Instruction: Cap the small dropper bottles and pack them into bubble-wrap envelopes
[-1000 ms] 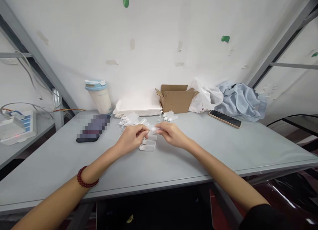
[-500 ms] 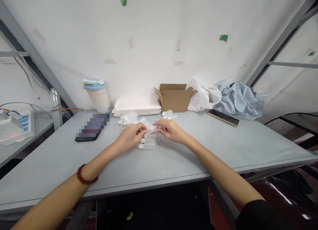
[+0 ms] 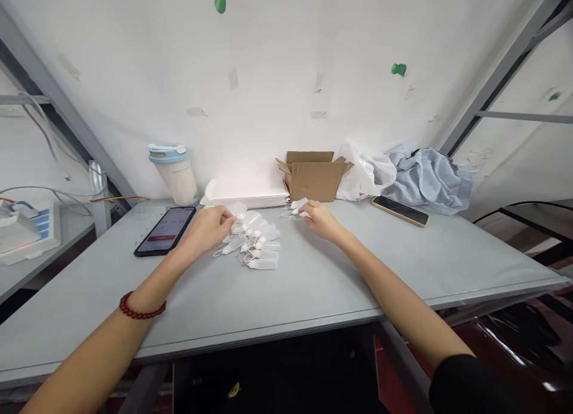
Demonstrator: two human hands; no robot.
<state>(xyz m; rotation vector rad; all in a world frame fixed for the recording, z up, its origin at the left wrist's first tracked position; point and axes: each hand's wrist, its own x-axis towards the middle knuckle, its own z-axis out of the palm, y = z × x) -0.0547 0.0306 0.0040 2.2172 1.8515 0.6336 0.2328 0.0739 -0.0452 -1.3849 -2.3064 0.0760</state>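
red beaded bracelet (image 3: 139, 314) is nearest. small translucent plastic bottles (image 3: 263, 263) lie piled on gray table (image 3: 313, 294); left hand (image 3: 206, 229) is at pile's left edge, thumb and fingers together, cannot tell if gripping one. right hand (image 3: 324, 222) is at smaller bottle cluster (image 3: 298, 204), finger grip unclear. open cardboard box (image 3: 314, 183) sits just behind.

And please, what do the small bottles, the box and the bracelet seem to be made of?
Small bottles: most likely plastic, smooth and frosted, since their walls look whitish and half see-through.
Box: apparently cardboard, brown and matte, with thin folded flaps.
Bracelet: dark red beads, perhaps wood or plastic; too small here to judge material or finish.
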